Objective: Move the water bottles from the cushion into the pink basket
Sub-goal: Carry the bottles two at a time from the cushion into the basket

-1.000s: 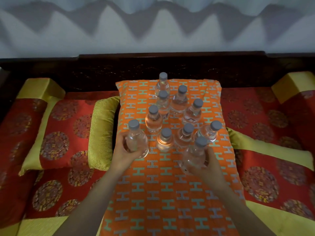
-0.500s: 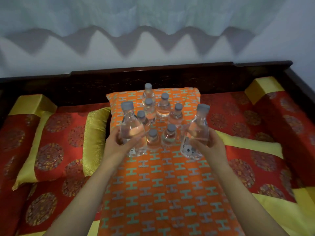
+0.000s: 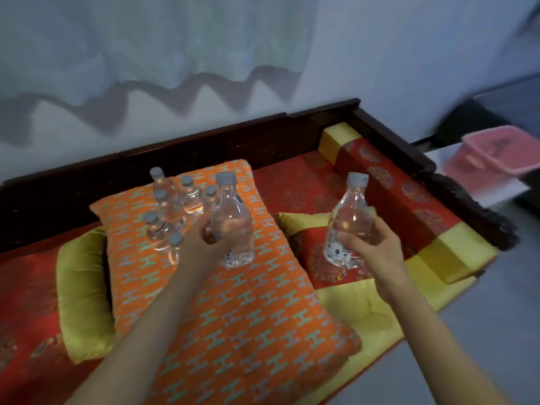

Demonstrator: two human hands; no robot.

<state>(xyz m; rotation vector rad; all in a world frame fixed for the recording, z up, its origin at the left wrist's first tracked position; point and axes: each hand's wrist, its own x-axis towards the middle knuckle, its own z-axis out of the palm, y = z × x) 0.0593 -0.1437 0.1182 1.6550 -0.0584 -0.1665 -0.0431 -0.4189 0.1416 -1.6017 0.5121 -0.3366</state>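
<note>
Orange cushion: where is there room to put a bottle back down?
The near half of the orange cushion is bare, between the forearms. The far left corner is crowded with standing bottles. Both hands, left and right, hold bottles.

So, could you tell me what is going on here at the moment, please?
A person is holding one clear water bottle upright in each hand: the left hand grips one bottle above the orange cushion, and the right hand holds another further right, off the cushion. Several more bottles stand on the cushion. The pink basket sits blurred at the far right, beyond the sofa's wooden frame; nothing visible in it yet.
</note>
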